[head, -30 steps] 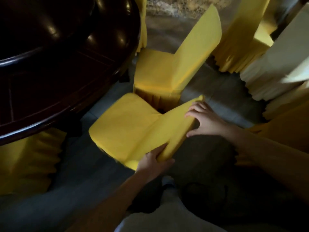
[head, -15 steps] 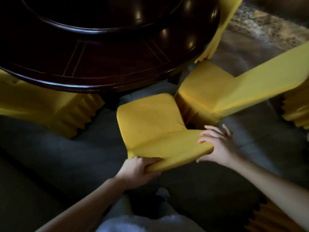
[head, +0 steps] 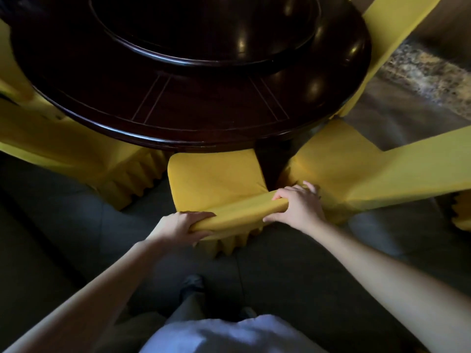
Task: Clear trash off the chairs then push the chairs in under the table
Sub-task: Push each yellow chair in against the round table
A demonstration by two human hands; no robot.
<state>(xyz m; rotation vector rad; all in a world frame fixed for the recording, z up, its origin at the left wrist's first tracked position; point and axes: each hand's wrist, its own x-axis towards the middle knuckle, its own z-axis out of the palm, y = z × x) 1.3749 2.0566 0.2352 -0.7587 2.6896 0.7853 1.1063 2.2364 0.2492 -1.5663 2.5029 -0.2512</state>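
A chair in a yellow cloth cover (head: 211,182) stands right in front of me, its seat partly under the rim of the round dark wooden table (head: 193,115). My left hand (head: 183,225) grips the left end of the chair's top rail. My right hand (head: 298,205) grips the right end of the same rail. The seat that shows is bare, with no trash on it. A dark table leg (head: 270,164) stands at the seat's right edge.
Another yellow-covered chair (head: 356,169) stands close on the right, angled, its backrest reaching right. One more (head: 76,146) sits tucked at the left. A raised round turntable (head: 204,29) tops the table. Grey tiled floor (head: 63,225) lies below; my shoes show.
The chair has slid forward from open floor until its seat is partly under the table rim. Both hands stayed on its backrest and I have stepped closer to the table.
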